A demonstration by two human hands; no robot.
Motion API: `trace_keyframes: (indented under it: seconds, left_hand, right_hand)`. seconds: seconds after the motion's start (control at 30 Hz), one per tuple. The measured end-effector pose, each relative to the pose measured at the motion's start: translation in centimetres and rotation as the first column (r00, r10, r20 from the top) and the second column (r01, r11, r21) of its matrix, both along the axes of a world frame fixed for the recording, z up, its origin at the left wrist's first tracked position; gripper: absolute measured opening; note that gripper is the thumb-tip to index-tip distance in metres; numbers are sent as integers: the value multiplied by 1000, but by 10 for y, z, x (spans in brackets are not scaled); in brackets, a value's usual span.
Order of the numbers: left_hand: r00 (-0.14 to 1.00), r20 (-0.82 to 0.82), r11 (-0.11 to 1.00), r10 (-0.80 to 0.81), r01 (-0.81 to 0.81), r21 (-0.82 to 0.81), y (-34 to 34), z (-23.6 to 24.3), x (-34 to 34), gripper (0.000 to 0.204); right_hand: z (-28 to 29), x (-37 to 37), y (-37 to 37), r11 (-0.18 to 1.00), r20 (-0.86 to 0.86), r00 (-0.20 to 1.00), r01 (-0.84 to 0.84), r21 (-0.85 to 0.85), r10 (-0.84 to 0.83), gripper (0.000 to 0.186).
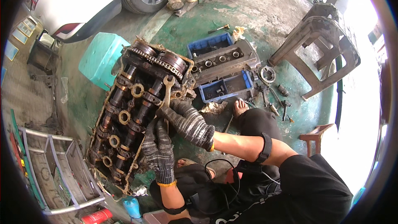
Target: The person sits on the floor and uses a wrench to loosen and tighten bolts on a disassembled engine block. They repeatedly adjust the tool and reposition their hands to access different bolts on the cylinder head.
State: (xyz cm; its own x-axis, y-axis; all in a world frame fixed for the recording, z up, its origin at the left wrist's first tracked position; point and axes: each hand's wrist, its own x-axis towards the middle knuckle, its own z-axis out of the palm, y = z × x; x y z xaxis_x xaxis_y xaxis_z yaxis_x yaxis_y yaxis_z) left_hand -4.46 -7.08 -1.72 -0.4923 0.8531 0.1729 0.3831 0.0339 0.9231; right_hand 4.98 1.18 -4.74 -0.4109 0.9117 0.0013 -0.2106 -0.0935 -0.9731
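Note:
An open-ended wrench [167, 91] points up, its jaw lying over the engine's dark top near the timing chain. My right hand [188, 122], in a grey-striped knit glove, is closed around the wrench's shank. Just below, my left hand [159, 151] wears a matching glove; its fingers are bunched at the lower part of the wrench, and their tips are partly hidden. The greasy cylinder head [124, 118] stands tilted before me with its camshafts exposed. At its far end sit two cam sprockets [172, 63] joined by a timing chain [155, 60].
A brown valve cover [224, 63] lies between two blue trays [215, 42] [226, 95]. Loose metal parts [265, 95] lie beside them. A teal box [101, 60] stands behind the engine, and a grey plastic stool [321, 45] is at right. Lower left are a metal frame [54, 170] and a red cylinder [96, 216].

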Motion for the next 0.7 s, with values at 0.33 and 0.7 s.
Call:
trace_keyframes:
  seconds: [0.33,0.7]
  left_hand:
    - [1000,-27,998,7,-9,-70,-3,8,6,36]
    - [994,-111,1000,8,-9,-7,-6,6,4,35]
  right_hand:
    - [-3,-5,-10,998,-59,996,63,-11,-63,32]
    - [0,-5,-4,992,40,999,32,-122,-27,30]
